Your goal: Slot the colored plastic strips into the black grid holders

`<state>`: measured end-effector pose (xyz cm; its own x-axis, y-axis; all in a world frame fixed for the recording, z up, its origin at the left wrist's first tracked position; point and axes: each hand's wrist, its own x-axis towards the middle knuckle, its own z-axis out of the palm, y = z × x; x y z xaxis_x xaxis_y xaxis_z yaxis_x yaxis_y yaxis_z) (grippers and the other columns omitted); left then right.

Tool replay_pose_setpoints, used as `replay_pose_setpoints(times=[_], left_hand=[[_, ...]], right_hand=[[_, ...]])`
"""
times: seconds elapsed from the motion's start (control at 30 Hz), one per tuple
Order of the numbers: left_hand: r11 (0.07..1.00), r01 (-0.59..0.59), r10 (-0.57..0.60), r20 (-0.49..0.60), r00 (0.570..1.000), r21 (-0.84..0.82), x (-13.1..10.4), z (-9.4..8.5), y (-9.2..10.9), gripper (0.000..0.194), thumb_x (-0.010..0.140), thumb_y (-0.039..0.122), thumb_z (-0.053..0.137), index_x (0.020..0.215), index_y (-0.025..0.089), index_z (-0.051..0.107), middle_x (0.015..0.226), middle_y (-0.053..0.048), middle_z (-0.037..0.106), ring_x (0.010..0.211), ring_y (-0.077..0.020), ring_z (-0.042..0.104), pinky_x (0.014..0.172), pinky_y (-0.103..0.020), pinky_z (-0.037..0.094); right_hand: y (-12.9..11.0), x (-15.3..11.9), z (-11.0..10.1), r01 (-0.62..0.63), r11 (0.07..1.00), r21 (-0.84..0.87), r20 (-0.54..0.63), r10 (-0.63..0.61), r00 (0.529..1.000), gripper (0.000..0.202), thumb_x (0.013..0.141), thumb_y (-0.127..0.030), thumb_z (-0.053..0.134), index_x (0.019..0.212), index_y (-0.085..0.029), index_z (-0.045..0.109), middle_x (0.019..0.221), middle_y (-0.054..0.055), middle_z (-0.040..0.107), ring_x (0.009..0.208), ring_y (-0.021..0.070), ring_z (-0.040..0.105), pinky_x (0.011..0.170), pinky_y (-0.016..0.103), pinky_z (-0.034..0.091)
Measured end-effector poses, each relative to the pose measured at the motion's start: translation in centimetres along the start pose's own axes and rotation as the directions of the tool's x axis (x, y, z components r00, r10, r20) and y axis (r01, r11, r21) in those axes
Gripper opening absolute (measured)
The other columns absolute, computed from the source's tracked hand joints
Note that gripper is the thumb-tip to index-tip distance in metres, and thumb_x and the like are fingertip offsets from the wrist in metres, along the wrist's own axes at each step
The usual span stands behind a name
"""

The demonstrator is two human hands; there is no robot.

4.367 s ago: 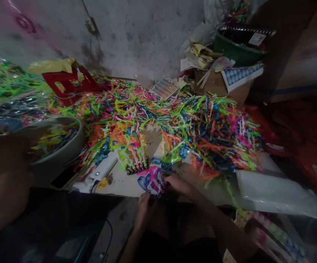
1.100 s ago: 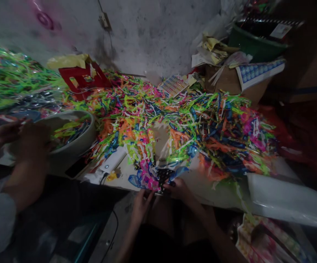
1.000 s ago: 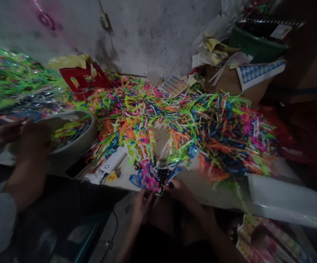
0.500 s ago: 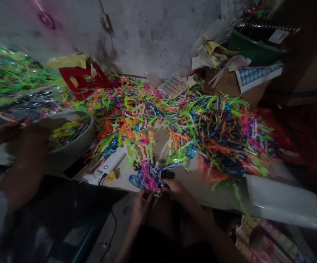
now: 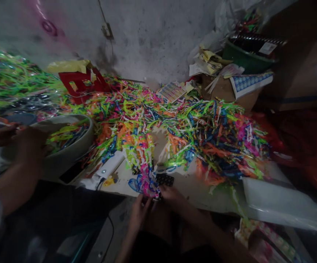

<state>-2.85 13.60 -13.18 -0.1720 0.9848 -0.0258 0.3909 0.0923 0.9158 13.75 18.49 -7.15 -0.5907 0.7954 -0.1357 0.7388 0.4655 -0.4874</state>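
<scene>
The bundle is at the lower centre, at the front edge of the worktop. Behind it lies the heap of strips. The bowl is at the left, the bag lower right, the carton upper right.

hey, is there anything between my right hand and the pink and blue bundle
Nothing visible: your right hand sits close beside the right edge of the bundle. The black dotted piece lies just beyond that hand. It's too dark to tell whether hand and bundle touch.
</scene>
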Motion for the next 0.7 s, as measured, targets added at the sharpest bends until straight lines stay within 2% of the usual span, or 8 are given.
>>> replay_pose_setpoints(times=[0.1, 0.17, 0.3, 0.37, 0.47, 0.57, 0.63, 0.7], left_hand=[[1.000, -0.010, 0.010, 0.006, 1.000, -0.002, 0.1, -0.1, -0.1, 0.032, 0.074, 0.051, 0.057, 0.079, 0.019, 0.061, 0.063, -0.001, 0.064, 0.057, -0.0178, 0.058, 0.057, -0.027, 0.046], [1.000, -0.019, 0.019, 0.010, 1.000, -0.002, 0.1, -0.1, -0.3, 0.033, 0.074, 0.051, 0.057, 0.081, 0.019, 0.062, 0.061, -0.001, 0.063, 0.056, -0.0176, 0.057, 0.056, -0.027, 0.045], [0.999, -0.036, 0.036, -0.020, 0.999, 0.004, 0.1, 0.0, -0.6, 0.032, 0.074, 0.050, 0.058, 0.076, 0.019, 0.061, 0.057, 0.001, 0.060, 0.053, -0.0167, 0.055, 0.054, -0.026, 0.044], [0.999, -0.032, 0.032, -0.030, 0.999, 0.009, 0.1, 0.1, -0.8, 0.032, 0.074, 0.051, 0.058, 0.077, 0.019, 0.061, 0.057, 0.001, 0.060, 0.052, -0.0167, 0.055, 0.053, -0.026, 0.044], [1.000, -0.017, 0.017, -0.025, 1.000, 0.007, 0.1, 0.2, -1.0, 0.034, 0.074, 0.053, 0.056, 0.079, 0.019, 0.061, 0.057, 0.000, 0.060, 0.053, -0.0169, 0.055, 0.053, -0.027, 0.044], [1.000, 0.002, -0.002, -0.024, 1.000, 0.020, 0.2, 0.2, -0.8, 0.037, 0.074, 0.055, 0.054, 0.073, 0.019, 0.059, 0.057, 0.000, 0.059, 0.054, -0.0172, 0.056, 0.054, -0.027, 0.044], [0.999, 0.008, -0.007, -0.022, 1.000, 0.038, 0.2, 0.1, -0.7, 0.038, 0.073, 0.057, 0.054, 0.071, 0.019, 0.059, 0.059, -0.001, 0.061, 0.054, -0.0173, 0.056, 0.055, -0.028, 0.044], [0.999, 0.002, 0.000, -0.024, 1.000, 0.046, 0.2, 0.1, -0.7, 0.039, 0.072, 0.057, 0.054, 0.074, 0.018, 0.060, 0.060, -0.002, 0.062, 0.054, -0.0171, 0.056, 0.055, -0.028, 0.045]], right_hand=[[0.1, -0.5, -0.3, -0.002, 0.998, 0.056, 0.014, 0.001, 1.000, 0.031, 0.084, -0.006, 0.040, 0.108, -0.012, 0.060, 0.105, 0.014, 0.066, 0.089, 0.0227, 0.063, 0.077, 0.032, 0.049], [0.9, -0.2, -1.1, -0.057, 0.990, 0.130, -0.019, 0.060, 0.998, 0.029, 0.086, -0.009, 0.041, 0.103, -0.015, 0.063, 0.104, 0.011, 0.067, 0.094, 0.0219, 0.062, 0.083, 0.031, 0.049], [3.1, 1.4, -3.1, -0.189, 0.972, 0.138, -0.256, 0.219, 0.941, 0.031, 0.088, -0.011, 0.040, 0.110, -0.015, 0.062, 0.112, 0.011, 0.064, 0.103, 0.0225, 0.060, 0.091, 0.034, 0.045], [3.9, 2.6, -3.7, -0.161, 0.984, 0.074, -0.319, 0.177, 0.931, 0.033, 0.088, -0.010, 0.040, 0.113, -0.014, 0.060, 0.118, 0.013, 0.061, 0.107, 0.0228, 0.058, 0.092, 0.034, 0.045], [4.2, 5.0, -3.6, -0.098, 0.988, -0.120, -0.279, 0.061, 0.958, 0.038, 0.085, -0.003, 0.038, 0.115, -0.014, 0.059, 0.118, 0.013, 0.061, 0.104, 0.0214, 0.060, 0.089, 0.032, 0.047], [3.9, 7.5, -3.0, -0.099, 0.960, -0.261, -0.221, 0.040, 0.975, 0.039, 0.079, 0.005, 0.039, 0.106, -0.011, 0.063, 0.103, 0.014, 0.068, 0.087, 0.0213, 0.066, 0.077, 0.032, 0.052], [3.5, 8.6, -2.9, -0.093, 0.952, -0.293, -0.222, 0.026, 0.975, 0.035, 0.077, 0.006, 0.042, 0.095, -0.011, 0.066, 0.090, 0.012, 0.070, 0.073, 0.0202, 0.066, 0.067, 0.030, 0.053], [3.0, 8.9, -3.4, -0.074, 0.941, -0.330, -0.252, -0.012, 0.968, 0.031, 0.077, 0.005, 0.044, 0.090, -0.013, 0.066, 0.086, 0.010, 0.070, 0.068, 0.0186, 0.065, 0.061, 0.028, 0.053]])
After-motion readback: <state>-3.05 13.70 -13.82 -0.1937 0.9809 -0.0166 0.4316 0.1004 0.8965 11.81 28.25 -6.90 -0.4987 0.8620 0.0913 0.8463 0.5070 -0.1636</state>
